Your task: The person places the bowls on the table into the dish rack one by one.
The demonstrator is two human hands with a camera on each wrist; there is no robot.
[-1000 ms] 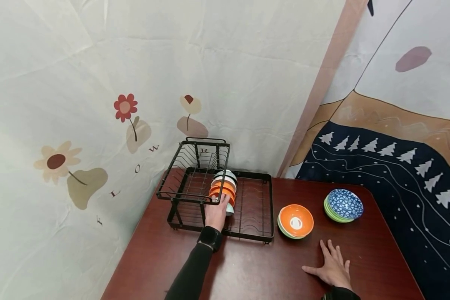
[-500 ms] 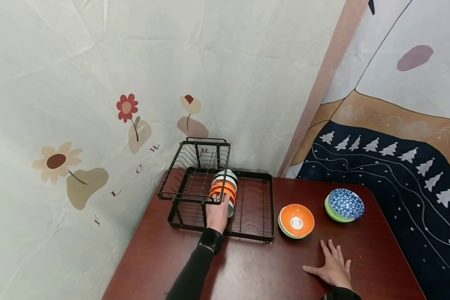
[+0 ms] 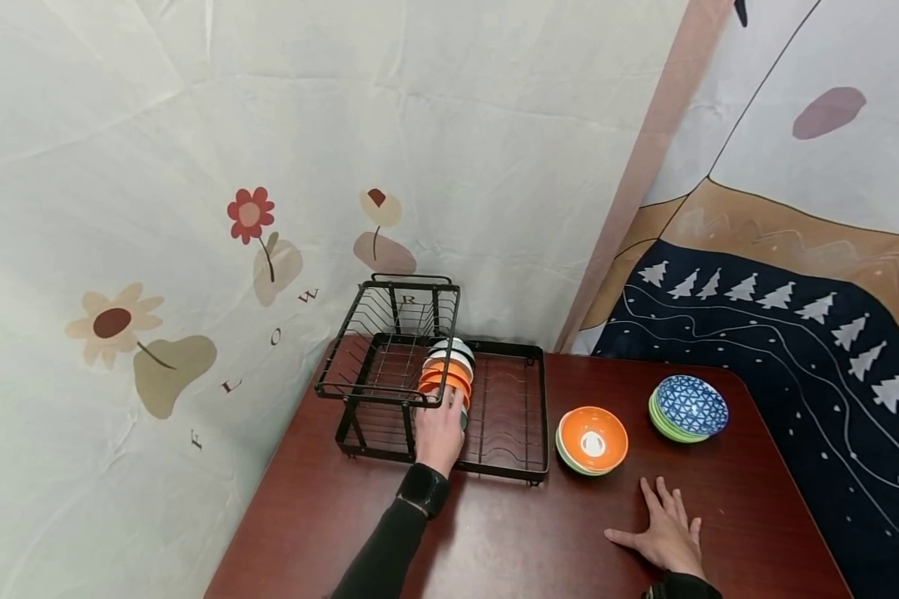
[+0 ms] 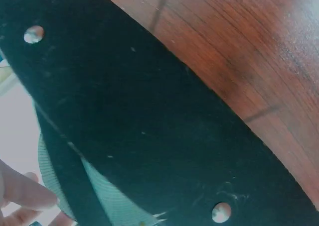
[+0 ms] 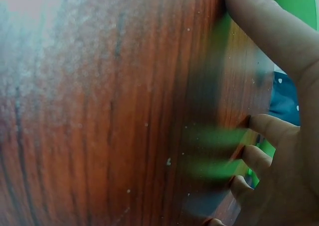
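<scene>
My left hand (image 3: 440,433) reaches into the lower tier of a black wire dish rack (image 3: 506,470). It grips a pale green bowl (image 3: 463,418) standing on edge at the front of a row, and the hand covers most of that bowl. Behind it stand orange bowls (image 3: 449,376) and white bowls (image 3: 453,353), also on edge. In the left wrist view, fingers (image 4: 30,191) lie against the ridged pale green bowl (image 4: 114,198) behind the rack's dark side bar (image 4: 149,101). My right hand (image 3: 668,532) rests on the table with its fingers spread and nothing in them.
On the reddish-brown table (image 3: 524,541), an orange bowl (image 3: 603,428) tops a stack right of the rack. Farther right, a blue patterned bowl (image 3: 691,405) sits on green ones. The rack's raised upper basket (image 3: 382,389) overhangs its left half, near the cloth-covered wall (image 3: 270,125).
The left hand has shifted slightly right and down in the rack, and the pale green bowl has turned from leaning outward to more upright. The right hand has stayed in place.
</scene>
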